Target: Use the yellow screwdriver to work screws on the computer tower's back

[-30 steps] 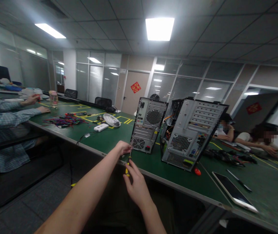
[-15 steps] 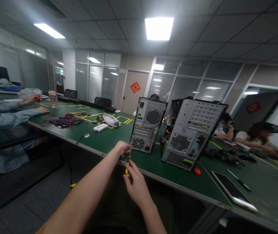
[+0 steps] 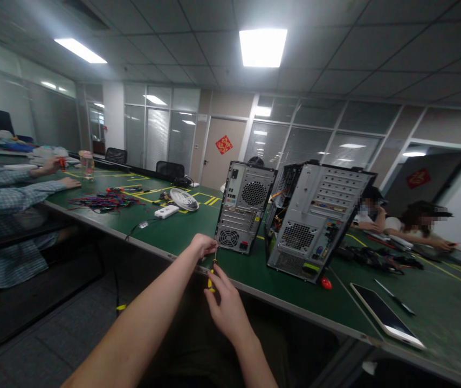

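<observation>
"What do we find at the far left?"

"We have a co-worker in a checked sleeve, one hand holding up a small red item. A bottle stands near it on the green table. Next come a pile of thin wires, a white device and, just beside that, a white oval basket."

"And our left hand?"

"Its fingers are drawn together at the table's near edge, by the tip of the screwdriver. We cannot tell whether they pinch anything there."

"Where is the screwdriver, then?"

"In our right hand, thumb and fingertips closed around its yellow-and-black handle. The shaft points up, towards the lower left corner of the smaller computer case. We cannot tell whether the tip touches the case."

"How do the cases stand?"

"Both are upright on the table, rear panels towards us, the larger computer case to the right of the smaller one. A small red object lies at its foot."

"And farther right?"

"We see a heap of black cables, a phone lying flat, a slim tool near it, and two people in dark headwear beyond."
</observation>
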`<state>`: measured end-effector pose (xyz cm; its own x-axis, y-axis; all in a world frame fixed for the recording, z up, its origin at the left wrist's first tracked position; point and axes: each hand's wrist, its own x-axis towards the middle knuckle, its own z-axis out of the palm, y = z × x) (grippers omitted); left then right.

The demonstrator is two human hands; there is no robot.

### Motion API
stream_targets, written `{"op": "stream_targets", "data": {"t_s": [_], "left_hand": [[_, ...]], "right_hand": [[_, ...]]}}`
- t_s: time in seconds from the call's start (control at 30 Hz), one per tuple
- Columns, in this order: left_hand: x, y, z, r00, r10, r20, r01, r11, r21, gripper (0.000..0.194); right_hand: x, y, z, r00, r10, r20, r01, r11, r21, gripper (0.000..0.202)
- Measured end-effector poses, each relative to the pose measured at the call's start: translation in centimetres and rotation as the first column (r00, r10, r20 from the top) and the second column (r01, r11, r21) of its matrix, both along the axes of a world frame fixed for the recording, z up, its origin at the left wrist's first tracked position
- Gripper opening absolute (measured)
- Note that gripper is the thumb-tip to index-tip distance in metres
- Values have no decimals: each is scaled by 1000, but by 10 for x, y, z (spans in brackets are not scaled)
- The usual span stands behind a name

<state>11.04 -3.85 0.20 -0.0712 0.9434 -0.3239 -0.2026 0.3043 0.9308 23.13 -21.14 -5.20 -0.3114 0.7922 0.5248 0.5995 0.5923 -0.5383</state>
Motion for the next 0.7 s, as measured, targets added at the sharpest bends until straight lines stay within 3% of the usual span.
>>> {"op": "stream_targets", "data": {"t_s": [0.5, 0.7], "left_hand": [[0, 5, -5, 1000, 23, 20, -23, 1000, 18, 23], [-4, -3, -4, 998, -28, 58, 25, 998, 52, 21]], "right_hand": [[-2, 2, 1, 999, -20, -39, 20, 1000, 7, 45], [-1, 3, 0, 997, -15, -75, 16, 1000, 14, 45]]}}
